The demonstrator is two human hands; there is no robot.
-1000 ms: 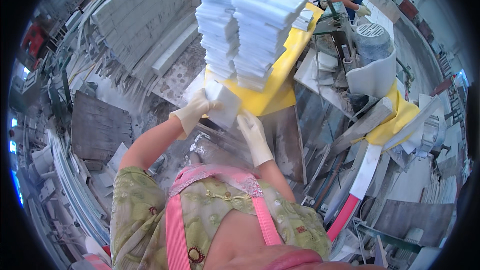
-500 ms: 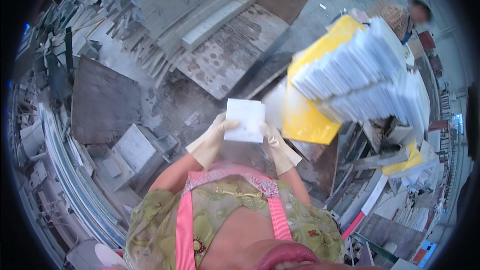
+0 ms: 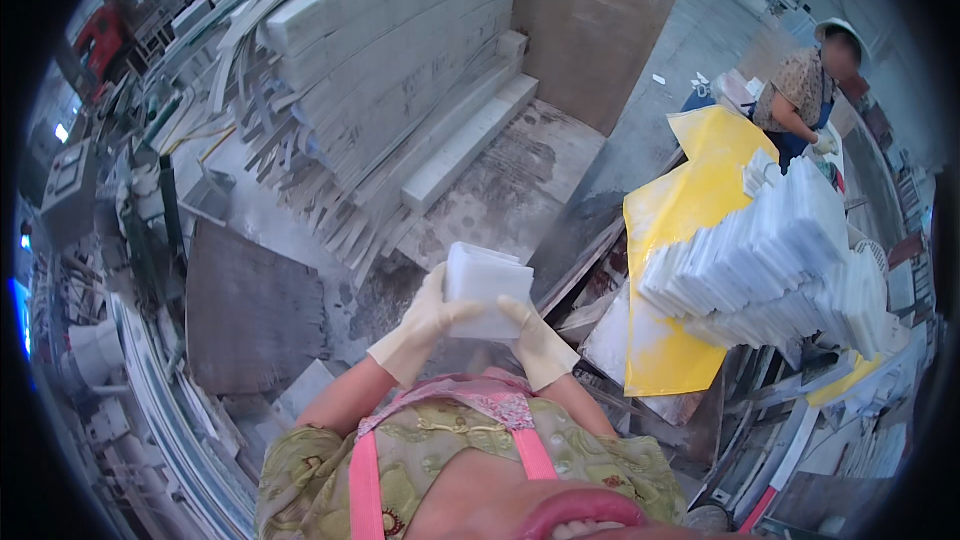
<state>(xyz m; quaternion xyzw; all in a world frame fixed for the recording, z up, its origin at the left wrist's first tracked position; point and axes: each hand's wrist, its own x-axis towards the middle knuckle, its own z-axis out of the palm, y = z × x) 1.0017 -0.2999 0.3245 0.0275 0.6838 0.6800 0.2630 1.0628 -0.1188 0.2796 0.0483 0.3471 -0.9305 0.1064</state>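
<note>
A small stack of white square tiles is held up in front of my chest, its layered edges showing along the top. My left hand, in a cream rubber glove, is closed around the left side with the thumb across the near face. On the opposite edge my right hand, gloved the same way, grips the lower right corner. The fingers behind the tiles are hidden. To the right, many more white tiles stand on edge in leaning rows beside a yellow sheet.
Ahead is a big stack of pale stone blocks and strips, with a brown board behind it. A dark board lies at left, near long metal rails. At far right a person in a pale hat stands working.
My view has tilted up and shifted left, so the surroundings sit lower and farther right. The held tiles have turned, showing more of their top edges. Both hands keep their hold.
</note>
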